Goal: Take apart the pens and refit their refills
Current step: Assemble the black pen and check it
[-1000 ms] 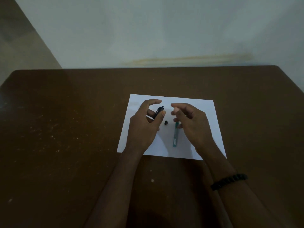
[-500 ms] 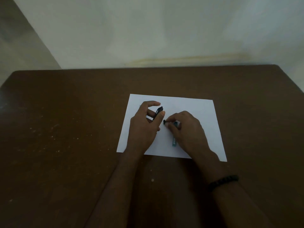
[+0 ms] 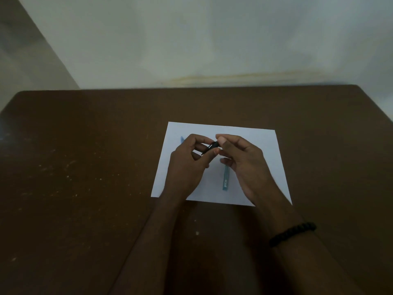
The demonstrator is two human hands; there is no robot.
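My left hand (image 3: pixel 187 165) holds a short black pen part (image 3: pixel 209 148) between thumb and fingers, above a white sheet of paper (image 3: pixel 265 145). My right hand (image 3: pixel 244 162) pinches the far end of that black part with thumb and forefinger; whether a small black piece sits in the pinch I cannot tell. A teal pen barrel (image 3: pixel 225 179) lies on the paper under my right hand, pointing towards me. A thin blue piece (image 3: pixel 182 139) lies on the paper beyond my left hand, mostly hidden.
The paper rests on a dark brown table (image 3: pixel 85 167) whose far edge meets a pale wall (image 3: pixel 212 39). A black bead bracelet (image 3: pixel 293 233) is on my right wrist.
My right hand picked the small black piece up off the paper and rose to meet the black pen part in my left hand. The left hand lifted slightly.
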